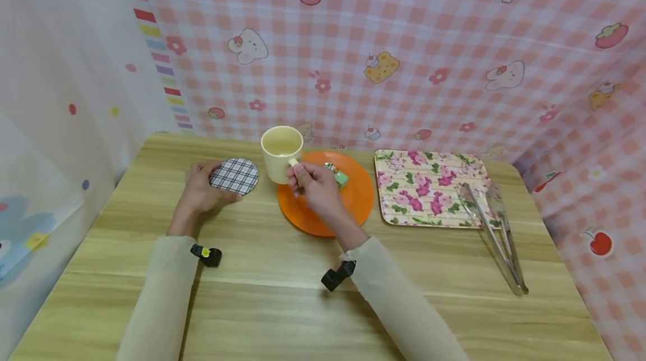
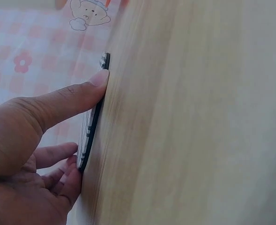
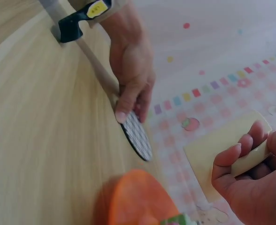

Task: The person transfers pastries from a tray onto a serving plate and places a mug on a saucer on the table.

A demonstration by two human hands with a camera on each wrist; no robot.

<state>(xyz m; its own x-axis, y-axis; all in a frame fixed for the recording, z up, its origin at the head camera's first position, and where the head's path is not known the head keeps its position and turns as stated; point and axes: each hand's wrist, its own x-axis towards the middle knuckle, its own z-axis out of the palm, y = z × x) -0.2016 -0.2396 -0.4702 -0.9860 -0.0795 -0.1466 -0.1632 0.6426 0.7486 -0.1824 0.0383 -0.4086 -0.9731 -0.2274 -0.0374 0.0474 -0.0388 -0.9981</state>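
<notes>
A round coaster point(image 1: 235, 176) with a black-and-white check lies on the table at the left. My left hand point(image 1: 201, 190) holds it by its rim, thumb on the near side and fingers around the far left, as the left wrist view point(image 2: 39, 140) confirms. With my right hand point(image 1: 320, 193) I grip a pale yellow mug point(image 1: 277, 163) by its handle. The mug is upright, raised between the coaster and the orange plate point(image 1: 303, 220). In the right wrist view, fingers point(image 3: 229, 161) curl through the mug's handle. Its inside looks pale, and contents cannot be told.
A small green item point(image 1: 342, 180), partly behind my right hand, sits on the orange plate. To the right lies a floral tray point(image 1: 419, 187), with metal tongs point(image 1: 497, 243) resting across its right corner. Patterned cloth point(image 1: 323, 41) hangs behind and beside the wooden table point(image 1: 262, 305).
</notes>
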